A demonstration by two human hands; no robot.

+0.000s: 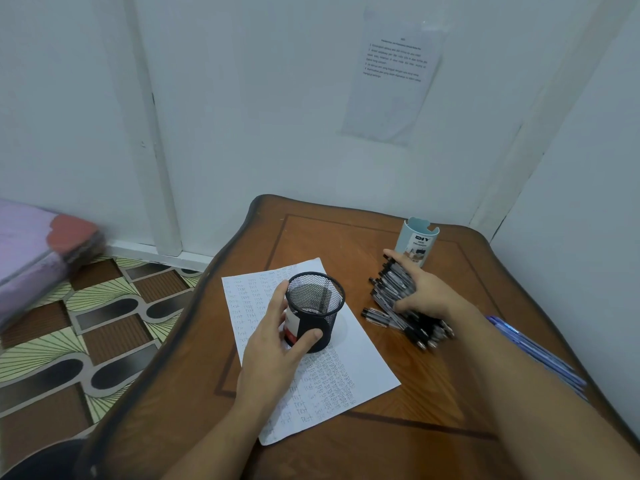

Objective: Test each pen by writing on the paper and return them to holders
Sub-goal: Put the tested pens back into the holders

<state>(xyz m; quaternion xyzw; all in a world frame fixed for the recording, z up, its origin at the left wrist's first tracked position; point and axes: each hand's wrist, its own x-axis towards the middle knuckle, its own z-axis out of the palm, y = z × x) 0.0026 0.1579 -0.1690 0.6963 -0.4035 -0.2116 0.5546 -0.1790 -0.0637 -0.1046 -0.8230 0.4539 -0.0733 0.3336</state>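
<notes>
Head camera: a brown wooden bench (381, 448) with a dark inlaid border stands in the corner of a white-walled room, and on it lies a white sheet of paper (363, 368) covered in rows of the handwritten word "Test". A black wire-mesh cylindrical holder (323, 322) with a white and red label stands upright on the far half of the sheet. The left hand (273, 344) grips this mesh holder from its left side, with the thumb pressed on the near wall and the fingers wrapped round the far side. To the right of the paper, directly on the wood, lies a heap of black-and-clear ballpoint pens (420, 329), most of them pointing the same slanted way. One pen sticks out towards the sheet. The right hand (426, 292) lies over this heap with the thumb and fingers curled round a bunch of the pens; this area is slightly blurred. Just beyond its fingertips stands a pale blue plastic holder (420, 237) with a label reading "DIY", upright near the back edge of the bench. A few blue-violet pens (536, 348) lie at the right edge of the bench, partly under the right forearm. A white printed notice (391, 74) is fixed to the wall above. To the left the patterned brown, green and black floor (86, 323) shows, and on it lies a purple mattress (24, 244) with a red patch.
</notes>
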